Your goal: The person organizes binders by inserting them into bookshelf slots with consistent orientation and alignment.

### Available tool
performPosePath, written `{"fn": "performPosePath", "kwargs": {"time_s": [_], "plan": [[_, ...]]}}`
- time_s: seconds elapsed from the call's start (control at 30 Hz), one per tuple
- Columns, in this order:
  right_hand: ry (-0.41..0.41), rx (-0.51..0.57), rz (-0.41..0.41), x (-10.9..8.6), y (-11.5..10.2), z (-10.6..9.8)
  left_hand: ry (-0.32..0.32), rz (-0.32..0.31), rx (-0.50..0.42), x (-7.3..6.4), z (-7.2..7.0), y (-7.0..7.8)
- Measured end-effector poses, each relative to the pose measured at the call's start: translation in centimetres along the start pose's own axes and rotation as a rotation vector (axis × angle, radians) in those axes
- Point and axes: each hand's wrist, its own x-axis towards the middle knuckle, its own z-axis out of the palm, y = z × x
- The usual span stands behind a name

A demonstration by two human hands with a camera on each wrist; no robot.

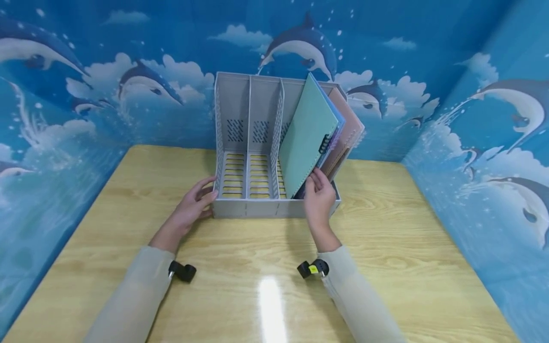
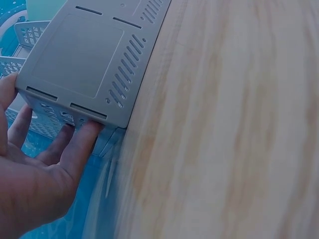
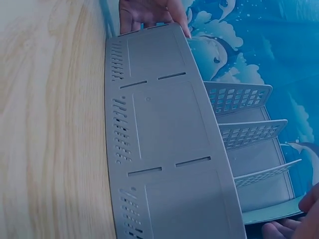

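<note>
A grey file rack [image 1: 261, 208] with upright dividers stands on the table. My left hand [image 1: 195, 205] holds its front left corner, the thumb at the front edge and the other fingers against the perforated side wall [image 2: 50, 112]. A green spiral notebook [image 1: 306, 133] with black rings leans in the right part of the rack. My right hand [image 1: 319, 195] pinches the notebook's lower front edge between thumb and fingers, just over the rack's front wall. In the right wrist view, only part of this hand [image 3: 296, 221] shows, beside the green cover.
Behind the green notebook, a blue notebook [image 1: 339, 119] and a pink spiral notebook [image 1: 349, 119] lean to the right. The left compartments have slotted floors [image 1: 233, 178]. A wood-grain table [image 1: 240, 267] lies beneath, with a dolphin-printed backdrop [image 1: 171, 38] behind and at the sides.
</note>
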Motion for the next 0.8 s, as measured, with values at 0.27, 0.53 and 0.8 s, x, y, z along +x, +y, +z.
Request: {"fn": "performPosePath", "kwargs": {"time_s": [0.27,0.53,0.8], "plan": [[-0.080,0.049,-0.015,-0.3,-0.4,-1.0,-0.005,0.023,0.003,0.2,-0.3,0.6],[-0.162,0.009,-0.073,-1.7,-2.6,-3.3,-0.010,-0.012,-0.007,-0.5,-0.1,-0.3],[-0.231,-0.095,-0.171,-2.0,-3.2,-5.5,0.001,-0.014,0.005,-0.8,0.0,-0.8]]}}
